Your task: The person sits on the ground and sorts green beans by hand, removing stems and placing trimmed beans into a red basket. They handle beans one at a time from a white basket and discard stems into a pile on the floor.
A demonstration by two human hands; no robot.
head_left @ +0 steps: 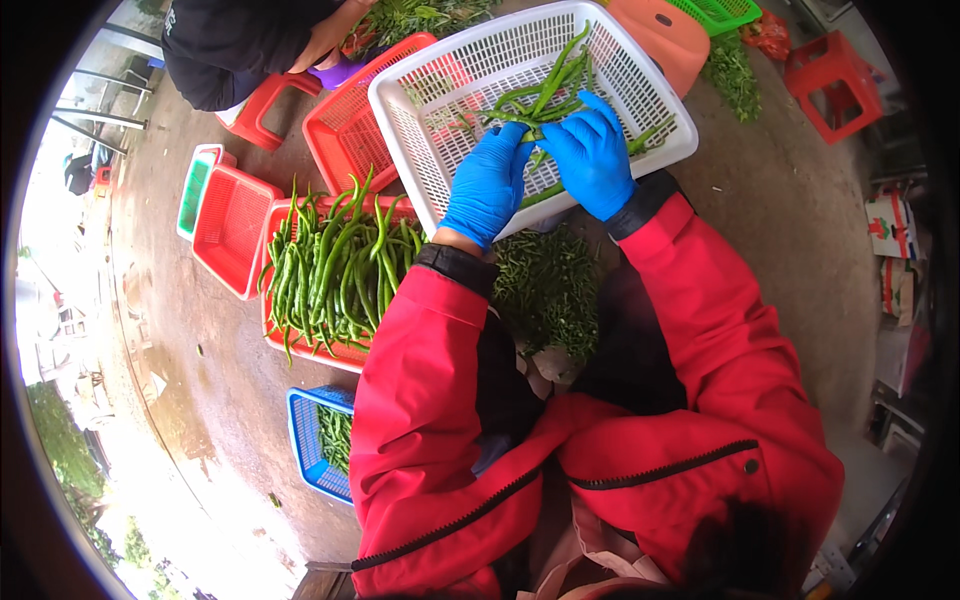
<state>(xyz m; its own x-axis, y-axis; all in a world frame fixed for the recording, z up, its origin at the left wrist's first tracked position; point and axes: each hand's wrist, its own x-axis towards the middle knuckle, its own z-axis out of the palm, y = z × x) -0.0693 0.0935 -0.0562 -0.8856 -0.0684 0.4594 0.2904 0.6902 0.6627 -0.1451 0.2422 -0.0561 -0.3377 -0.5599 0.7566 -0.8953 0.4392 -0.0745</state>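
Observation:
Both my hands wear blue gloves and work over a white plastic basket [398, 160]. My left hand [487, 185] is closed, thumb and fingers pinching a long green chili pepper [532, 134]. My right hand [592, 165] meets it from the right, its fingertips closed on the same pepper while one finger sticks out. Gloves partly cover the pinch, so the exact grip is hard to see. Several more green peppers [562, 75] lie in the basket just beyond my fingers, some overlapping.
Left of my knees stands a red basket heaped with long green peppers [340, 265]. A green pile [550, 285] lies between my legs. Nearby are a blue basket [303, 435], a red basket [228, 230] and a red stool [838, 90]. A person [235, 50] in black works at upper left.

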